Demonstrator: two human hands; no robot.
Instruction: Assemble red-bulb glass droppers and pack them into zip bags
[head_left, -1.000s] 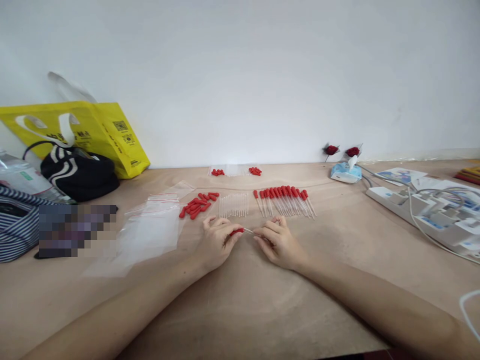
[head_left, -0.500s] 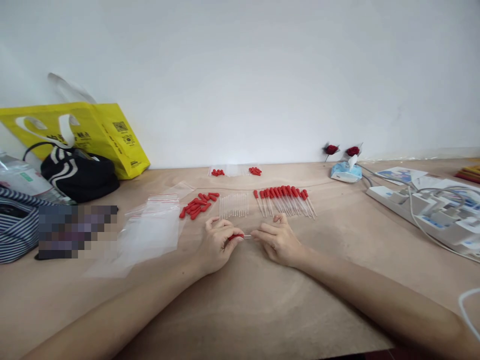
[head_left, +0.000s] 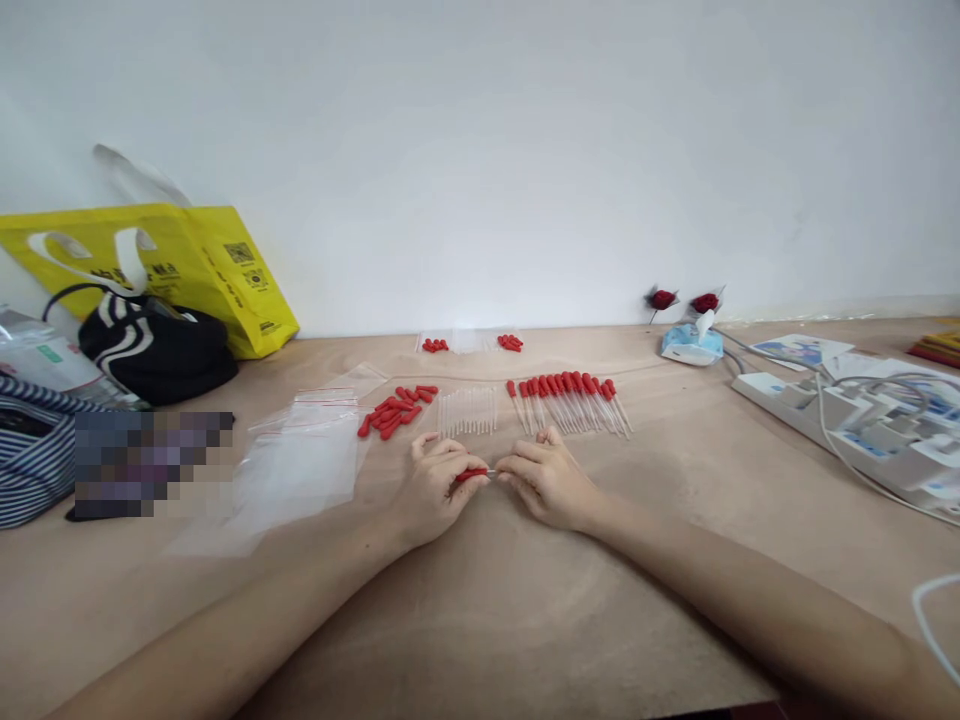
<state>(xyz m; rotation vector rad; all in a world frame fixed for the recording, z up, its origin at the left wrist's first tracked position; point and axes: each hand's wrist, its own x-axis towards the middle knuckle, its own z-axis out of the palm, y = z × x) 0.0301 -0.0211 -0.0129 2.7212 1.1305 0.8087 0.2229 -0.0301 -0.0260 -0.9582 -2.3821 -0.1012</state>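
Your L hand (head_left: 437, 492) pinches a red bulb (head_left: 472, 474); your R hand (head_left: 551, 483) grips a clear tube (head_left: 492, 473), short bit showing btwn, nr capped tubes (head_left: 568, 384).

A single camera, worn on the head, is looking forward and down over the table (head_left: 525, 620), with the white wall (head_left: 480, 160) filling the view at twelve o'clock. It is sitting near enough that the left forearm (head_left: 300, 590) is entering around half past seven and the right forearm (head_left: 735, 590) around four. Its wide view is placing both hands just six-o'clock of centre, and is taking in the yellow bag (head_left: 225, 285) towards half past nine
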